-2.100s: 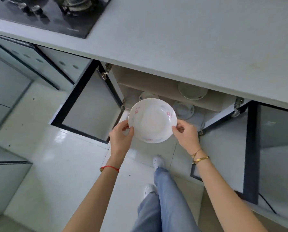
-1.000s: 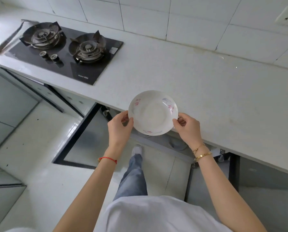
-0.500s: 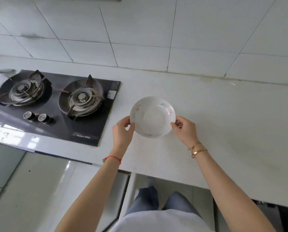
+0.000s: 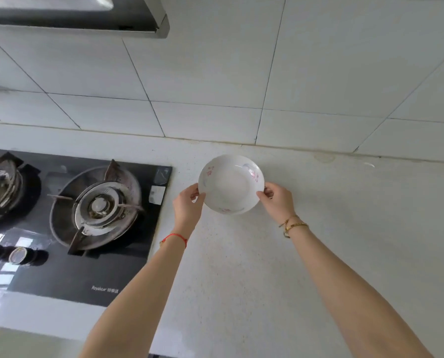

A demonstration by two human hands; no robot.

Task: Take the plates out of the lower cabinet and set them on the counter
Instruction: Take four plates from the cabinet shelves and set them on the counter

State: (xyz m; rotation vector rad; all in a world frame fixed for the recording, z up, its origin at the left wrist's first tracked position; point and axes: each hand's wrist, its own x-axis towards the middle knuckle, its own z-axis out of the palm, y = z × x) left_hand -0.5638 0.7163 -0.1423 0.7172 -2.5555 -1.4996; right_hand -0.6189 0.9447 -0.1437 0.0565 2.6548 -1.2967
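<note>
Both forearms reached forward over the front edge of the desk point(image 4: 241, 280). The left hand point(image 4: 187, 208) and right hand point(image 4: 277, 200) each gripped the opposite rims of a white floral plate point(image 4: 231, 184), fingers point(image 4: 263, 195) closed on the edge, thumbs on top.

Change noted: two seconds earlier the plate was held low in front of the open lower cabinet; one second earlier it was level with the desk's front edge. At this moment it lay well in over the desk, toward the back edge near the tiled wall point(image 4: 215, 86), just right of the gas hob point(image 4: 86, 215). Whether its base touched the surface could not be determined; a faint shadow beneath suggested it was very close.

Assessment: transfer of this plate was nearly complete; release remained outstanding. The cabinet was out of view.
</note>
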